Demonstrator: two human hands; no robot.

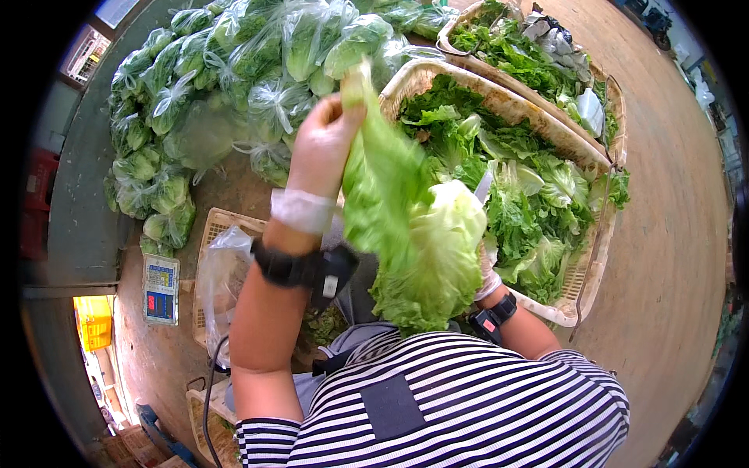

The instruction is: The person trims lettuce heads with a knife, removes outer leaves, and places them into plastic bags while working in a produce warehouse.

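Observation:
My left hand (328, 144), in a thin pale glove, is raised with its fingers closed on the stem end of a long green lettuce leaf (382, 175). The leaf hangs down, blurred by motion, in front of a lettuce head (437, 265). At that head's right side my gloved right hand (489, 281) supports it, its fingers mostly hidden behind the leaves. A thin pale, blade-like piece (484, 183) sticks up just behind the head; I cannot tell what holds it. Beyond the head is a cream plastic crate (573, 308) of loose lettuce leaves (538, 203).
Several bagged lettuces (257, 47) are heaped at the far left. A second leaf-filled crate (616, 90) stands behind the first. At left are a scale display (161, 288) and a low crate (204, 253) with a clear plastic bag (218, 285). A dark cable (209, 398) runs near my left arm.

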